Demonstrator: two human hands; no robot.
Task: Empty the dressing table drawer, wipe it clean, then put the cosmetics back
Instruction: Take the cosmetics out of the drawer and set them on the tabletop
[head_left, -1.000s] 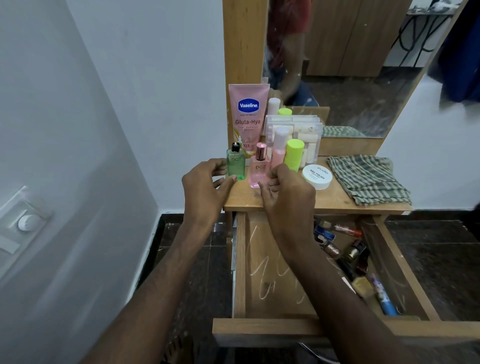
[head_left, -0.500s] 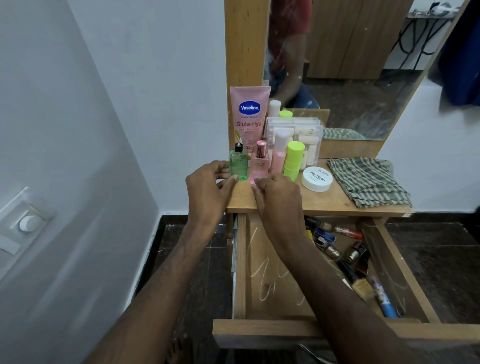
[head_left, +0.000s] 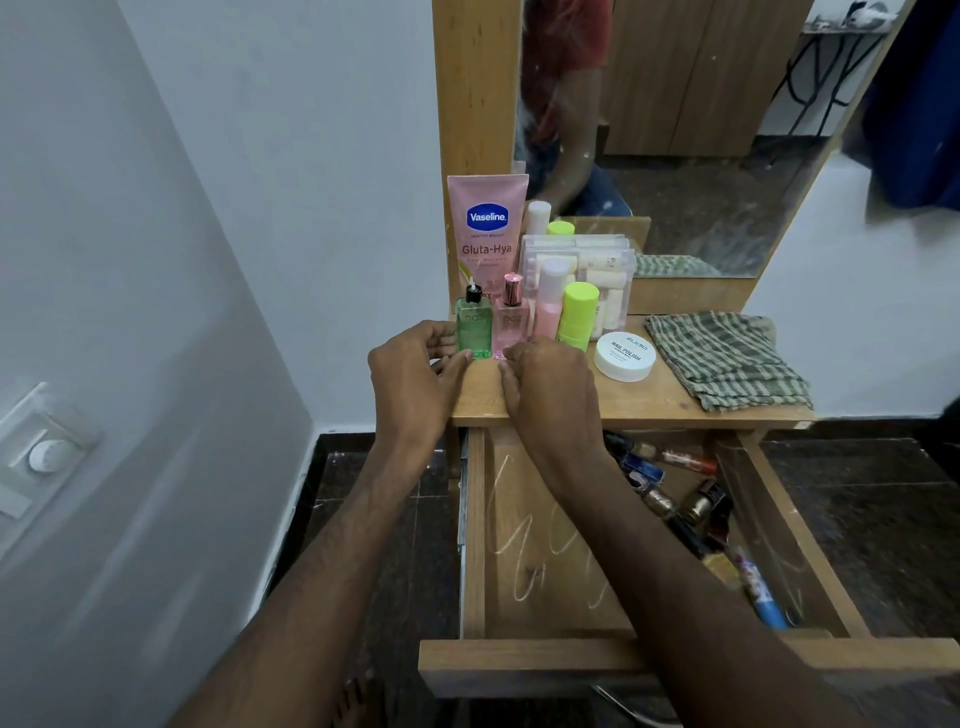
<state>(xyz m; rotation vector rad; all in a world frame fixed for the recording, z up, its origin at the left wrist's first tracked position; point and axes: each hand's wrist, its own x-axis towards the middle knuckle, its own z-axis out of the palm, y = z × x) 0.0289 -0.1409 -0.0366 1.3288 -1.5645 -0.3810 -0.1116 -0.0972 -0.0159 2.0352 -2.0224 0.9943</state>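
Head view: both hands are sitting at the front left of the dressing table top (head_left: 670, 400). Left hand (head_left: 410, 379) is curling loosely, thumb tip touching the base of the green bottle (head_left: 474, 328); not gripping. Right hand (head_left: 550, 395) is lying palm down, fingers bent, just in front of the pink bottle (head_left: 511, 325); holding nothing. Behind them a pink tube (head_left: 487, 234) is reading "Vaseline", "Healthy Bright", "Gluta-Hya". White jar (head_left: 625, 356) is reading "ZUDIO", "NAIL POLISH". Checked cloth (head_left: 727, 358) is lying at the right. Drawer (head_left: 524, 665) is standing open below, small cosmetics (head_left: 691, 499) lying along its right side, left part bare.
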